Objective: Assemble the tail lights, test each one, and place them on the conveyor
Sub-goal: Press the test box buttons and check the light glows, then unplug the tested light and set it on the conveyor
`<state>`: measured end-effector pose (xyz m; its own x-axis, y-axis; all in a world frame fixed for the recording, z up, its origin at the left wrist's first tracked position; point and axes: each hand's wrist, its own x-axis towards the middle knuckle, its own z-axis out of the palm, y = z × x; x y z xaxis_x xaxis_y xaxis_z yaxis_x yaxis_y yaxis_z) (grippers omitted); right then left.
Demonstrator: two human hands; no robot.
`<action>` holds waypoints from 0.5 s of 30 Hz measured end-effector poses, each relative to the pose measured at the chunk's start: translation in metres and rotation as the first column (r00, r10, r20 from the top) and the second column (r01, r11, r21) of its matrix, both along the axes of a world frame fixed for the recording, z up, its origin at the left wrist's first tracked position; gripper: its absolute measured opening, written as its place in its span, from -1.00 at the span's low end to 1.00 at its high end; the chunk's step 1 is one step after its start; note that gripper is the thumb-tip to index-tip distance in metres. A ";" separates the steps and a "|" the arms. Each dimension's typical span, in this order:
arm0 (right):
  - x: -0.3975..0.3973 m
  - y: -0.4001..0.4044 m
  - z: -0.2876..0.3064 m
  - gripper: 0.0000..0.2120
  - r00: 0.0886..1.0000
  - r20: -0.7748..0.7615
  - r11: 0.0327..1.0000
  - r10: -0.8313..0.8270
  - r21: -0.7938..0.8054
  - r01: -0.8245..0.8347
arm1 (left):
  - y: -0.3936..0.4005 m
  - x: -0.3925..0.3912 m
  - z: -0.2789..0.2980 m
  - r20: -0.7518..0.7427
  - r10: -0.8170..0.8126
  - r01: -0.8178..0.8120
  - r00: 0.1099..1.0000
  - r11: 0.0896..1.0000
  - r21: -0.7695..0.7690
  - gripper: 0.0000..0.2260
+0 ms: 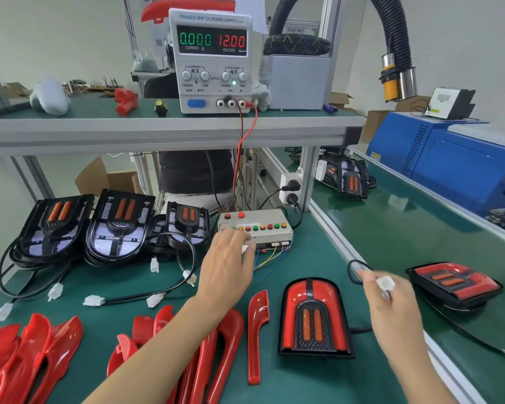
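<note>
Between both hands: tail light (314, 317) | right hand (391, 310) pinches connector (385, 282) | left hand (228, 266) released

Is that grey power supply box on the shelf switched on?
On. The power supply display is lit: green digits read 0.000 for current, red digits 12.00 for voltage.

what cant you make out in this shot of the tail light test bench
Head view only:
- Left hand covers the test box front; the button pressed, if any, is hidden.
- Right hand is motion-blurred; its grip on the white connector is unclear.
- Red covers are cut off by the bottom edge.
</note>
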<state>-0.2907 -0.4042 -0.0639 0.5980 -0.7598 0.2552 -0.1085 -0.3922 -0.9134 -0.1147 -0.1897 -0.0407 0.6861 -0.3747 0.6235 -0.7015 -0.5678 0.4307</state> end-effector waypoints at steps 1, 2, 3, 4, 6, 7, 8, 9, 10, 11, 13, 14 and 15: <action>-0.008 0.005 -0.005 -0.74 0.999 -0.025 0.999 -0.021 0.048 0.022 | -0.003 -0.010 0.003 -0.053 -0.017 0.018 0.998 1.000 0.020 -0.89; -0.016 0.010 -0.011 -0.78 0.999 -0.043 0.994 -0.029 0.104 0.033 | -0.007 -0.019 0.005 -0.157 -0.025 0.037 0.987 0.997 0.073 -0.84; -0.024 0.017 -0.016 -0.82 0.998 -0.051 0.985 -0.029 0.171 0.037 | -0.011 -0.029 0.005 -0.270 -0.018 0.063 0.963 0.985 0.161 -0.78; -0.030 0.023 -0.020 -0.83 0.999 -0.046 0.973 -0.021 0.231 0.031 | -0.017 -0.039 0.004 -0.352 0.006 0.095 0.936 0.959 0.268 -0.71; -0.041 0.034 -0.024 -0.80 1.000 -0.015 0.964 -0.004 0.267 0.008 | -0.027 -0.059 -0.002 -0.442 0.053 0.168 0.896 0.879 0.446 -0.57; -0.046 0.039 -0.023 -0.79 1.000 0.009 0.964 0.002 0.264 -0.005 | -0.031 -0.067 -0.004 -0.472 0.076 0.194 0.879 0.846 0.496 -0.51; -0.050 0.042 -0.021 -0.80 0.999 0.035 0.963 0.013 0.267 -0.022 | -0.036 -0.073 -0.007 -0.490 0.099 0.201 0.866 0.828 0.523 -0.48; -0.054 0.045 -0.020 -0.82 0.998 0.053 0.959 0.026 0.280 -0.040 | -0.040 -0.077 -0.010 -0.503 0.119 0.197 0.856 0.824 0.531 -0.48; -0.058 0.046 -0.021 -0.79 0.997 0.057 0.953 0.054 0.295 -0.069 | -0.043 -0.079 -0.011 -0.515 0.138 0.190 0.846 0.824 0.533 -0.48; -0.062 0.046 -0.023 -0.70 0.995 0.053 0.940 0.087 0.325 -0.100 | -0.045 -0.081 -0.012 -0.524 0.154 0.185 0.838 0.823 0.537 -0.49; -0.072 0.044 -0.030 -0.62 0.988 0.037 0.896 0.149 0.417 -0.150 | -0.049 -0.082 -0.015 -0.547 0.174 0.182 0.819 0.825 0.535 -0.50; -0.074 0.042 -0.032 -0.62 0.984 0.026 0.872 0.175 0.459 -0.167 | -0.050 -0.081 -0.016 -0.577 0.177 0.189 0.797 0.835 0.517 -0.52; -0.077 0.039 -0.035 -0.63 0.980 0.016 0.842 0.196 0.509 -0.177 | -0.051 -0.081 -0.015 -0.613 0.174 0.196 0.771 0.851 0.488 -0.53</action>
<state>-0.3681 -0.3655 -0.0986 0.7425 -0.6509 -0.1581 -0.1162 0.1072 -0.9874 -0.1956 -0.2407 -0.0562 0.8335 -0.5087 -0.2157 -0.3908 -0.8187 0.4207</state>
